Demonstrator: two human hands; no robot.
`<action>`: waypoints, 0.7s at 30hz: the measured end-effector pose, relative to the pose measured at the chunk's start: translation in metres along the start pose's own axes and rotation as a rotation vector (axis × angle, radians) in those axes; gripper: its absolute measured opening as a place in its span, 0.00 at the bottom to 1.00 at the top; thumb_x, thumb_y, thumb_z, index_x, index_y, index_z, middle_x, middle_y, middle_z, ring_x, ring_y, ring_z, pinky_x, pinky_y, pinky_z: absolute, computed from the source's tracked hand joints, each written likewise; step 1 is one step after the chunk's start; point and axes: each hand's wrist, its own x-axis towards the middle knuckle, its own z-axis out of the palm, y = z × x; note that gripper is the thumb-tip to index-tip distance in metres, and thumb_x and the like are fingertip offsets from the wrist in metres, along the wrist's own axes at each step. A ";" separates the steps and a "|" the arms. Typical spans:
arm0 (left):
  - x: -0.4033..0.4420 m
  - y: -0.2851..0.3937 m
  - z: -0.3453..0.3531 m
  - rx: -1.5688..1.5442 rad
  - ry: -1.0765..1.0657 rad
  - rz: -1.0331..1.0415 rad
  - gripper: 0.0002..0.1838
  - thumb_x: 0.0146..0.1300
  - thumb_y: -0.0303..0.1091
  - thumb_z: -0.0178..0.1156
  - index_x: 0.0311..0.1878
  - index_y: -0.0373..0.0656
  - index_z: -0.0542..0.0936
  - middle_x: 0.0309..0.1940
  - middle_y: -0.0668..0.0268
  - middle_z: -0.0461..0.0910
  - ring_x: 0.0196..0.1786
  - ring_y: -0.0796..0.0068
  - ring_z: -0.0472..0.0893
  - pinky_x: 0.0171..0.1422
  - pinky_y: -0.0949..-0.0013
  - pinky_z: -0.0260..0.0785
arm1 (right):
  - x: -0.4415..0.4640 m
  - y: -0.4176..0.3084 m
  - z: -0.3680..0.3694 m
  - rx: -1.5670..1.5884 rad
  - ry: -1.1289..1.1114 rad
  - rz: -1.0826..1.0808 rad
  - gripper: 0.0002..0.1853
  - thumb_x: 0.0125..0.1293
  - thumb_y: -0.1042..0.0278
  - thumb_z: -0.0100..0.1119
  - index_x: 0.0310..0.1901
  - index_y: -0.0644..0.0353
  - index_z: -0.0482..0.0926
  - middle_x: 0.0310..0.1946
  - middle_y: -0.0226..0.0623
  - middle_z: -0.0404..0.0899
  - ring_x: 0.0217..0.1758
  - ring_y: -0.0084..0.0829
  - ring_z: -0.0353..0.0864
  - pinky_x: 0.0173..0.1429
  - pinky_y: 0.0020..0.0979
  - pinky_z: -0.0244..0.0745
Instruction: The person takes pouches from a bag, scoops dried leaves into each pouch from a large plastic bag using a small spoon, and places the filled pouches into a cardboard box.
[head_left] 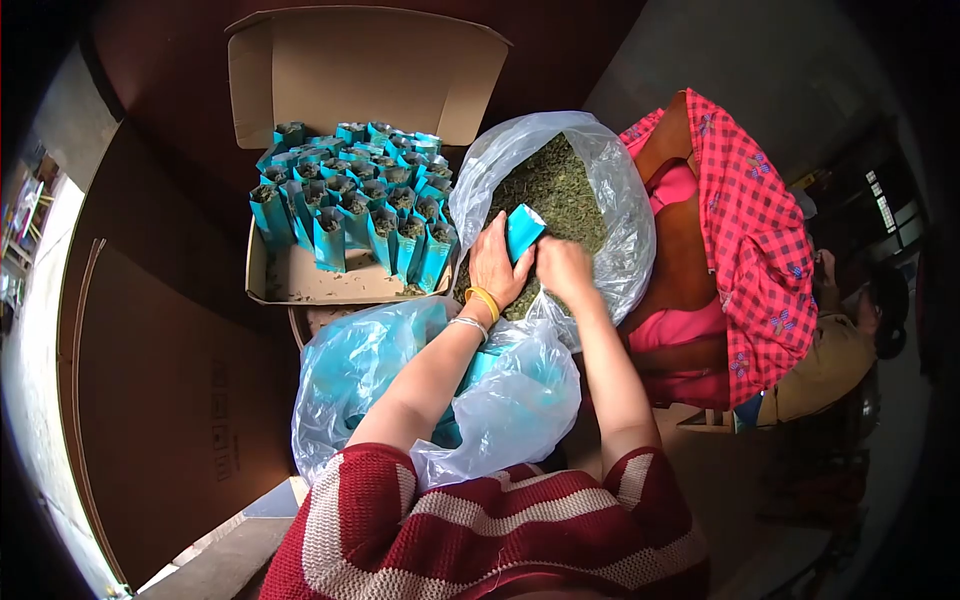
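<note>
My left hand (497, 268), with yellow and silver bangles at the wrist, grips a teal paper packet (524, 232) over a clear plastic bag (628, 240). Dried, chopped green leaf (560, 185) fills that bag. Close to the packet's right side, my right hand (565, 268) is curled and slightly blurred; what its fingers hold, if anything, is hidden. Several teal packets filled with dried leaf (330, 240) stand upright in a cardboard box (340, 290) at the left. Below my forearms lies another clear bag (520, 385) with teal packets inside.
The box's raised lid (370, 75) stands behind the packets. Brown cardboard (160, 390) rises on the left. Red checked cloth (755, 240) hangs over a brown chair-like support (680, 270) at the right. Beyond it, another person (835, 350) is partly visible in shadow.
</note>
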 end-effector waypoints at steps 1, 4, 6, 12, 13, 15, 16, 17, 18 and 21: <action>0.000 -0.001 0.000 0.001 0.011 0.004 0.39 0.58 0.41 0.65 0.68 0.35 0.60 0.56 0.47 0.73 0.57 0.47 0.73 0.64 0.51 0.64 | 0.000 -0.002 0.006 0.093 0.003 0.022 0.10 0.66 0.67 0.53 0.44 0.57 0.82 0.32 0.47 0.84 0.38 0.54 0.83 0.44 0.48 0.78; 0.000 -0.003 -0.002 0.000 0.005 -0.023 0.39 0.58 0.42 0.65 0.69 0.35 0.60 0.56 0.46 0.73 0.58 0.46 0.73 0.64 0.51 0.64 | 0.001 -0.003 0.018 0.287 -0.008 0.057 0.10 0.65 0.68 0.54 0.44 0.58 0.82 0.32 0.47 0.84 0.38 0.53 0.84 0.44 0.48 0.78; 0.000 0.000 -0.003 -0.031 -0.044 -0.063 0.40 0.58 0.42 0.65 0.69 0.35 0.60 0.57 0.45 0.72 0.59 0.45 0.72 0.65 0.52 0.64 | 0.007 0.011 0.006 0.614 0.146 0.105 0.10 0.65 0.69 0.53 0.44 0.59 0.82 0.32 0.47 0.84 0.38 0.52 0.84 0.44 0.47 0.78; 0.000 0.001 -0.005 -0.031 -0.040 -0.051 0.40 0.58 0.42 0.65 0.69 0.35 0.61 0.57 0.45 0.72 0.59 0.45 0.72 0.65 0.52 0.64 | -0.001 0.014 -0.046 0.788 0.367 0.087 0.10 0.66 0.71 0.53 0.46 0.58 0.82 0.32 0.47 0.84 0.38 0.52 0.84 0.44 0.47 0.77; 0.000 0.001 -0.005 -0.036 -0.038 -0.049 0.40 0.58 0.42 0.65 0.69 0.35 0.61 0.57 0.45 0.72 0.59 0.45 0.72 0.65 0.52 0.64 | -0.007 0.007 -0.056 0.666 0.385 0.008 0.10 0.66 0.70 0.53 0.46 0.57 0.82 0.31 0.47 0.84 0.37 0.52 0.83 0.43 0.47 0.77; 0.001 0.001 -0.005 -0.039 -0.036 -0.047 0.40 0.58 0.42 0.65 0.69 0.35 0.61 0.58 0.45 0.72 0.59 0.45 0.72 0.65 0.52 0.64 | -0.015 -0.002 -0.068 0.421 0.421 -0.147 0.11 0.67 0.70 0.53 0.46 0.56 0.83 0.30 0.48 0.84 0.36 0.52 0.83 0.42 0.47 0.77; 0.002 0.001 -0.006 -0.035 -0.039 -0.051 0.40 0.58 0.42 0.65 0.69 0.35 0.61 0.57 0.45 0.72 0.59 0.45 0.72 0.65 0.52 0.64 | -0.013 -0.002 -0.067 0.422 0.421 -0.147 0.11 0.67 0.70 0.53 0.46 0.56 0.83 0.30 0.48 0.84 0.36 0.52 0.83 0.42 0.47 0.77; 0.002 0.002 -0.006 -0.032 -0.042 -0.056 0.40 0.58 0.42 0.65 0.69 0.35 0.61 0.57 0.45 0.72 0.59 0.45 0.72 0.65 0.52 0.64 | -0.011 0.000 -0.063 0.353 0.429 -0.097 0.11 0.67 0.69 0.53 0.46 0.55 0.83 0.30 0.48 0.83 0.36 0.52 0.83 0.42 0.48 0.77; 0.001 0.002 -0.006 -0.029 -0.045 -0.060 0.39 0.58 0.42 0.65 0.69 0.35 0.61 0.57 0.45 0.72 0.58 0.45 0.72 0.65 0.52 0.64 | -0.008 0.001 -0.057 0.284 0.436 -0.046 0.10 0.66 0.69 0.53 0.46 0.55 0.83 0.29 0.49 0.83 0.35 0.52 0.83 0.42 0.48 0.77; 0.001 0.001 -0.004 -0.023 -0.028 -0.041 0.40 0.58 0.42 0.65 0.69 0.35 0.61 0.57 0.45 0.72 0.58 0.45 0.72 0.65 0.52 0.64 | 0.002 0.005 -0.021 0.142 0.277 -0.001 0.10 0.66 0.69 0.53 0.45 0.55 0.83 0.29 0.50 0.83 0.35 0.53 0.83 0.42 0.48 0.77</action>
